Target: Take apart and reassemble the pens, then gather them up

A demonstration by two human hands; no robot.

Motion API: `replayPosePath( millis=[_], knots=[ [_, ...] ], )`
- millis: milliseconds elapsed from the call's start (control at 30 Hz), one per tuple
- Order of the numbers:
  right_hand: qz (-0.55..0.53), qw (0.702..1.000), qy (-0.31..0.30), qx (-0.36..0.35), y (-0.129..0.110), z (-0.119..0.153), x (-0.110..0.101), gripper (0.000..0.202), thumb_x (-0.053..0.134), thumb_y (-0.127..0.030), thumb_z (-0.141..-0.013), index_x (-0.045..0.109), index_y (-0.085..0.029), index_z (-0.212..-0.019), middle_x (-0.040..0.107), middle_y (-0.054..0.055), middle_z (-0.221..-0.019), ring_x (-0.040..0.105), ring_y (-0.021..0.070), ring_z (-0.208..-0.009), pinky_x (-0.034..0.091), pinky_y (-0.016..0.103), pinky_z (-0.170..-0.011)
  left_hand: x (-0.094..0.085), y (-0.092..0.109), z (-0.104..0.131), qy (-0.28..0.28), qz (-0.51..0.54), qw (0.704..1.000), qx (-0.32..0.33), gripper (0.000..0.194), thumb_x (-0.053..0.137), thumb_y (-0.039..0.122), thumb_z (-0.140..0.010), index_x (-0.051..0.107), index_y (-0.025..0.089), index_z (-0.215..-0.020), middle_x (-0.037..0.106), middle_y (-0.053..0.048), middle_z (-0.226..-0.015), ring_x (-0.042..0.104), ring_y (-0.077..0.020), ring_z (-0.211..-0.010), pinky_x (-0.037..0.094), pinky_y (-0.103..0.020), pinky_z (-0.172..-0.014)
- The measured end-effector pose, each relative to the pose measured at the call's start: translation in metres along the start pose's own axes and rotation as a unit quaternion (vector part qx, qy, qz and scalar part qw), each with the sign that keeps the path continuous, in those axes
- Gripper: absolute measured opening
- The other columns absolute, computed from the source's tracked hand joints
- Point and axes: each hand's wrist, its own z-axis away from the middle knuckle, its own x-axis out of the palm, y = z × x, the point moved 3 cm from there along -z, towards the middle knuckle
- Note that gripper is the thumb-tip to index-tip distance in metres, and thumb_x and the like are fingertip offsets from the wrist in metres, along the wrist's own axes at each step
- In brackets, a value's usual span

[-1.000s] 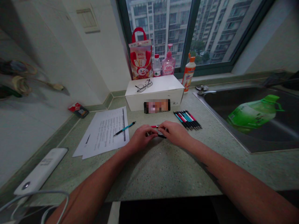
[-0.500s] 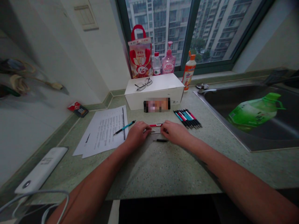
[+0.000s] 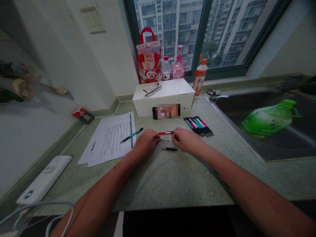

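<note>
My left hand (image 3: 147, 142) and my right hand (image 3: 187, 140) rest low over the counter, fingers of each pinched together. A thin pale rod, like a pen refill (image 3: 166, 140), runs between their fingertips, one end in each hand; both ends are hidden by the fingers. Just beyond it lies a red pen barrel (image 3: 166, 133), partly behind the hands. Nearer me, a short black pen grip piece with a metal tip (image 3: 170, 149) lies loose. Right of my right hand, several pens (image 3: 198, 126) in blue, red, white and black lie side by side.
A blue pen (image 3: 132, 135) lies across printed sheets (image 3: 106, 141) at left. Behind stands a white box (image 3: 164, 89) bearing eyeglasses (image 3: 152, 89), with a dark pixelated packet (image 3: 166, 111) in front. A sink (image 3: 242, 149) holding a green jug (image 3: 269, 118) is right; a white device (image 3: 44, 179) lies left.
My right hand has shifted very slightly to the right, and a little more of the thin rod shows between the hands. My left hand has barely moved.
</note>
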Motion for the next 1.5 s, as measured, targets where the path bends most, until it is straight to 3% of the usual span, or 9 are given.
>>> replayPosePath(
  millis=[433, 733, 1233, 1500],
  knots=[
    [-0.002, 1.000, 0.000, -0.002, 0.006, 0.000, -0.003, 0.014, 0.055, -0.022, -0.091, 0.068, -0.018, -0.088, 0.068, 0.009, -0.097, 0.063, 0.0205, -0.081, 0.034, 0.031, -0.061, -0.007, 0.000, 0.003, -0.006, -0.079, 0.997, 0.012, 0.009, 0.061, 0.014, -0.089, 0.068, 0.018, -0.084, 0.066, -0.009, -0.089, 0.058, -0.0250, -0.089, 0.045, -0.036, -0.076],
    [-0.003, 1.000, -0.009, -0.005, 0.003, -0.001, -0.001, 0.015, 0.056, -0.023, -0.091, 0.070, -0.018, -0.090, 0.067, 0.007, -0.096, 0.061, 0.0177, -0.077, 0.034, 0.030, -0.062, -0.006, 0.010, 0.002, -0.049, -0.086, 0.995, -0.011, 0.011, 0.059, 0.017, -0.092, 0.069, 0.017, -0.088, 0.066, -0.009, -0.095, 0.058, -0.0252, -0.096, 0.047, -0.037, -0.084],
    [0.010, 1.000, 0.001, -0.009, 0.003, -0.002, 0.000, 0.017, 0.054, -0.025, -0.093, 0.069, -0.018, -0.089, 0.067, 0.009, -0.096, 0.062, 0.0179, -0.078, 0.036, 0.030, -0.064, -0.013, 0.008, 0.002, -0.042, -0.167, 0.983, 0.057, 0.019, 0.053, 0.011, -0.093, 0.070, 0.016, -0.084, 0.064, -0.010, -0.086, 0.056, -0.0253, -0.087, 0.043, -0.036, -0.077],
    [0.001, 1.000, -0.008, -0.005, 0.002, -0.001, -0.002, 0.016, 0.054, -0.023, -0.092, 0.069, -0.018, -0.090, 0.068, 0.008, -0.098, 0.063, 0.0188, -0.080, 0.037, 0.031, -0.064, -0.013, 0.010, 0.002, -0.051, -0.169, 0.983, 0.056, 0.020, 0.053, 0.011, -0.092, 0.070, 0.017, -0.082, 0.064, -0.011, -0.085, 0.056, -0.0256, -0.087, 0.043, -0.036, -0.076]
  ],
)
